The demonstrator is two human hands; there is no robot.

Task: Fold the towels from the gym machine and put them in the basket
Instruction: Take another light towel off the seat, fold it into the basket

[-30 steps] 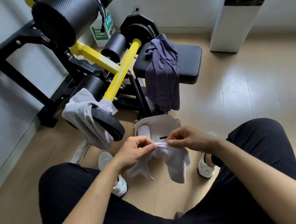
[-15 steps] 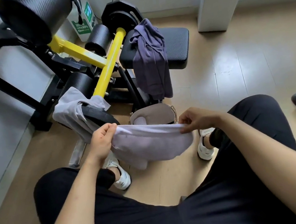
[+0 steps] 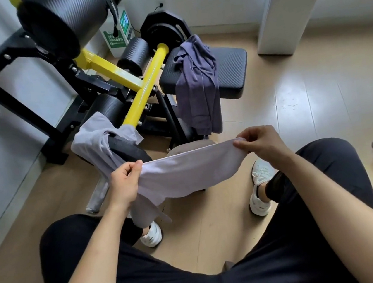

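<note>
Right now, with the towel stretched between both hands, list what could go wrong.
1. The left hand and right hand only pinch the top edge of the towel; a slip could drop it.
2. A loose corner hangs near the left shoe and may skew the fold.
3. The towel hides most of the basket, so placing it could miss.

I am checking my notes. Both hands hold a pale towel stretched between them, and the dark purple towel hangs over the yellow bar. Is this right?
Not quite. The head view shows the dark purple towel draped over the black seat, not the yellow bar. The left hand and right hand do hold the pale towel stretched between them.
</note>
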